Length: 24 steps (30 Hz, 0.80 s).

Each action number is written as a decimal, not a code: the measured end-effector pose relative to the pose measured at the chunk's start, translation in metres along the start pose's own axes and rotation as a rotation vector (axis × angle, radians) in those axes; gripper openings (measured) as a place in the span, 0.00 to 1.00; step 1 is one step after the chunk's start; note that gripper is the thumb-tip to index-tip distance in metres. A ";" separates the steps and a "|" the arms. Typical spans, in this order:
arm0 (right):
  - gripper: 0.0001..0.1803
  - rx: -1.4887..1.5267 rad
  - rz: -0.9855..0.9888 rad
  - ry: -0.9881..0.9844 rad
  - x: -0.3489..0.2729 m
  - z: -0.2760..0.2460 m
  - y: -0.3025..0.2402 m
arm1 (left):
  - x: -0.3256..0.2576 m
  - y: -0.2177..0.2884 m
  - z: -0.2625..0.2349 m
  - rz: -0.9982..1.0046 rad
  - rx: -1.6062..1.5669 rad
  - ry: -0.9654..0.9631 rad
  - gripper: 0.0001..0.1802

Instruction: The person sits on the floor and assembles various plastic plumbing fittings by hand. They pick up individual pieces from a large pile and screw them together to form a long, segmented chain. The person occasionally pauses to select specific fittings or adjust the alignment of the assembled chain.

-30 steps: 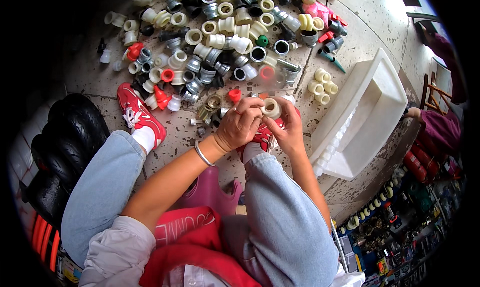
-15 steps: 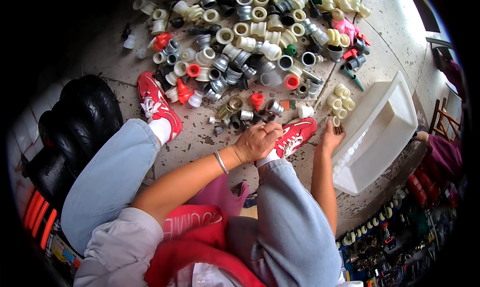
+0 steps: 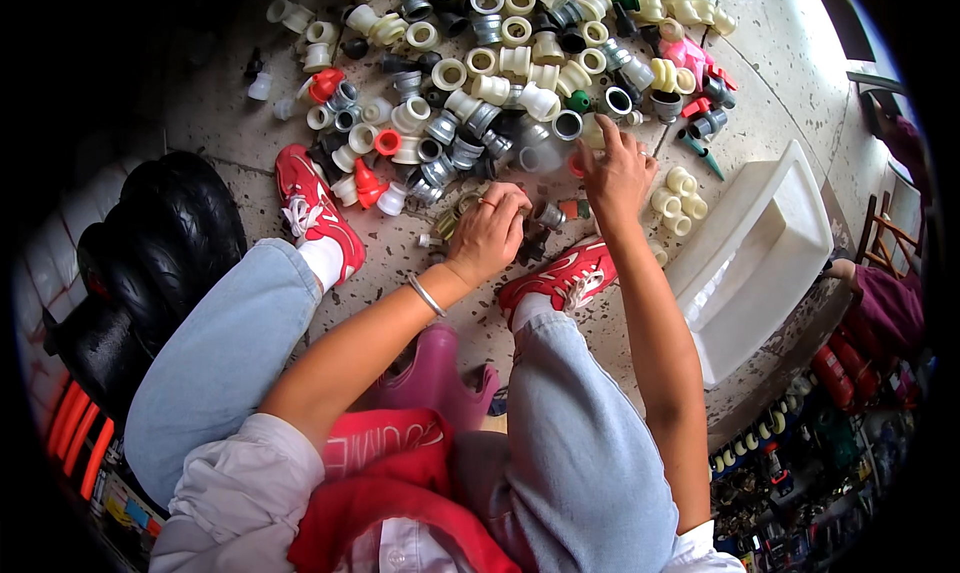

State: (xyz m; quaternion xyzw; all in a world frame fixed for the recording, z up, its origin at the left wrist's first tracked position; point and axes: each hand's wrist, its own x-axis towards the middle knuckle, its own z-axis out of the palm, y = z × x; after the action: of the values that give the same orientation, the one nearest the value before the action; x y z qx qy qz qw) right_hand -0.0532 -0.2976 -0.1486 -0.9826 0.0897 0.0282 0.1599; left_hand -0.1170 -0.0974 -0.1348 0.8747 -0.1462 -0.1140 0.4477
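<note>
A heap of pipe fittings in cream, grey, black and red [image 3: 490, 88] lies spread on the floor in front of me. My right hand [image 3: 617, 178] reaches into its near right side, fingers apart, over a grey ring-shaped fitting [image 3: 567, 125] and a cream one beside it. My left hand [image 3: 487, 235] is curled at the heap's near edge, next to a grey threaded fitting [image 3: 549, 215]. Whatever lies inside its fingers is hidden. A small group of cream fittings [image 3: 681, 181] stands to the right of my right wrist.
A white plastic bin [image 3: 742, 273] lies tilted on the right. My red shoes [image 3: 318, 213] flank the near edge of the heap. Black tyres [image 3: 180, 213] stand at left, and a pink plastic stool [image 3: 437, 378] is between my legs. Another person's purple sleeve [image 3: 885, 311] shows far right.
My right hand has moved from beside the cream group up and left into the heap, its fingers spreading. My left hand has shifted left and away from my right shoe, toward the heap.
</note>
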 end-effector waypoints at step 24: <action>0.16 0.713 1.086 0.328 -0.190 -0.019 0.047 | 0.040 0.001 0.033 -0.450 0.002 0.007 0.18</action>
State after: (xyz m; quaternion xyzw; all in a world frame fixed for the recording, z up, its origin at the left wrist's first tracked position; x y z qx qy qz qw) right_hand -0.2478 -0.3153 -0.1292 -0.6765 0.5986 -0.0763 0.4222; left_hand -0.0908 -0.1366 -0.1554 0.8862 0.0540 -0.2080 0.4104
